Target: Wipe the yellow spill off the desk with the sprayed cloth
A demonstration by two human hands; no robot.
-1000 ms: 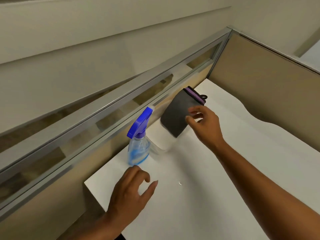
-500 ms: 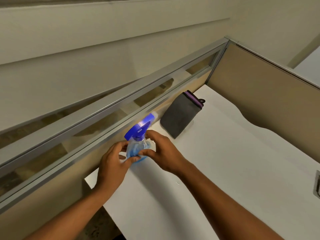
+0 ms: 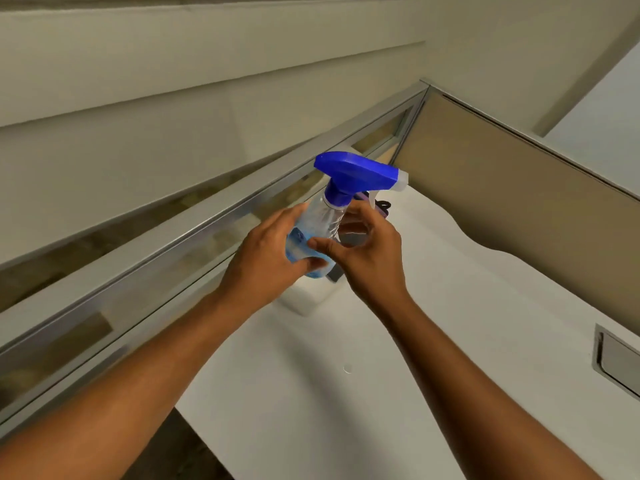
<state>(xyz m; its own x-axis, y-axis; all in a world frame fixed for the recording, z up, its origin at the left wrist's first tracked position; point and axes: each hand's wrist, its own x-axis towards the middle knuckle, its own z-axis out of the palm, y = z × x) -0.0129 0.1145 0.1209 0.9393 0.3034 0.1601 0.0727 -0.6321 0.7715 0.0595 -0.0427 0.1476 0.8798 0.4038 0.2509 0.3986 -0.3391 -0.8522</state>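
A: Plastic, clear and ribbed, made up the spray bottle (image 3: 320, 225), with a blue trigger head and a pale nozzle tip pointing right. What did the head view show of the hands?

B: The left hand (image 3: 266, 258) was wrapped around the bottle's lower body, holding it off the desk (image 3: 433, 323). The right hand (image 3: 367, 258) curled loosely beside the neck, thumb against the plastic; I could not tell how firmly it gripped.

A: And the cloth (image 3: 379, 206)?

B: Mostly hidden behind the bottle and hands; only a purple-edged corner with a dark loop showed, lying on the desk near the back.

A: Any yellow spill?

B: I could not make one out.

A: Edges?

B: Smooth white top with a wavy back edge against a tan partition (image 3: 519, 202), a metal-framed glass rail (image 3: 173, 244) along the left, and 1 metal cable hatch (image 3: 616, 365) at the right. Bare surface lay open in front of the forearms.
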